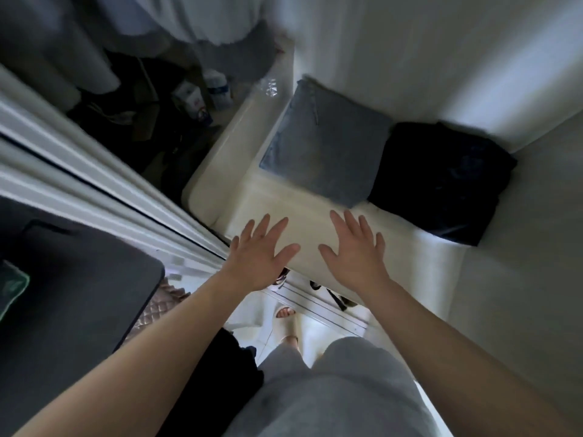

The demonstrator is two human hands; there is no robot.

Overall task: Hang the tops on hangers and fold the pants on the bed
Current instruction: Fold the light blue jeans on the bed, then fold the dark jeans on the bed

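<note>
Hands hover flat and empty over the bed [271, 197] corner, left hand [258, 257] and right hand [355, 253] both spread wide. Folded blue jeans [321, 146] and folded black pants [441, 181] lie touching beyond them. Folding looks finished; next I'd expect fetching another garment.

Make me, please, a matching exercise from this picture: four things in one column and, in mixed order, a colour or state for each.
Things:
1 pants at the corner of the bed
2 other pants
3 left hand
4 slipper

Colours or states:
A cream
B black
C blue-grey
D open, fingers spread

Pairs: 1-C; 2-B; 3-D; 4-A
</note>
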